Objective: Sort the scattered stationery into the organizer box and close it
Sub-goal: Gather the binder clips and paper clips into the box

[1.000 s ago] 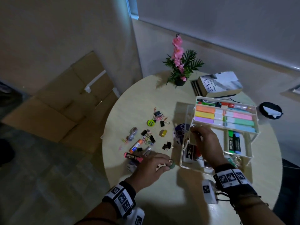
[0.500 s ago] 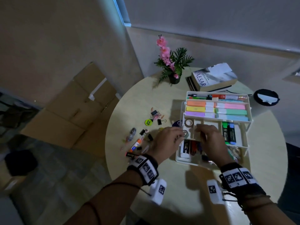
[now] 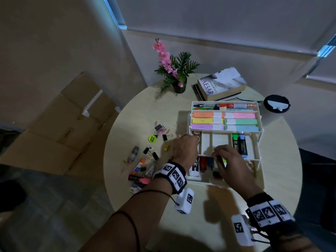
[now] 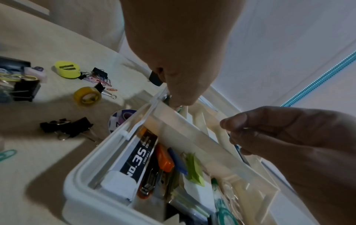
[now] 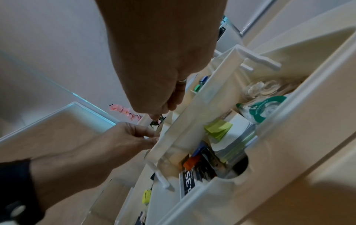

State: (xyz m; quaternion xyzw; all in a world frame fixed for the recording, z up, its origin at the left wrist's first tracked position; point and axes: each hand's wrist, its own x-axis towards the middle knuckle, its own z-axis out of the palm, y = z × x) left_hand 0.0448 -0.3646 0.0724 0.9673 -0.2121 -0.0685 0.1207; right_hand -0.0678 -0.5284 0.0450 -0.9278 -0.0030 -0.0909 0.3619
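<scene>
The white organizer box (image 3: pixel 200 181) stands open on the round table, its tiered trays spread. The top tray (image 3: pixel 260 128) holds pastel highlighters and pens. My left hand (image 3: pixel 192 140) hangs over the leftmost compartment of the middle tray (image 3: pixel 251 159), fingers curled down and pinching a small tape ring (image 3: pixel 197 138). My right hand (image 3: pixel 217 154) pinches that tray's front wall; the left wrist view shows this right hand (image 4: pixel 237 130) closely. Loose on the table lie a yellow tape roll (image 4: pixel 87 96), a green sharpener (image 3: pixel 152 138), binder clips (image 3: pixel 158 127), a glue stick (image 3: pixel 139 165) and a pink highlighter (image 3: pixel 139 179).
A potted pink flower (image 3: pixel 179 88) and stacked books (image 3: pixel 221 84) sit at the table's far side, and a black round lid (image 3: pixel 276 106) lies beyond the box. Cardboard boxes (image 3: pixel 63 120) lie on the floor to the left. The box's bottom holds staples, a stapler and sticky notes.
My left hand carried the small tape ring from the table's near left up to the middle tray's left compartment. My right hand slid right along the tray's front wall.
</scene>
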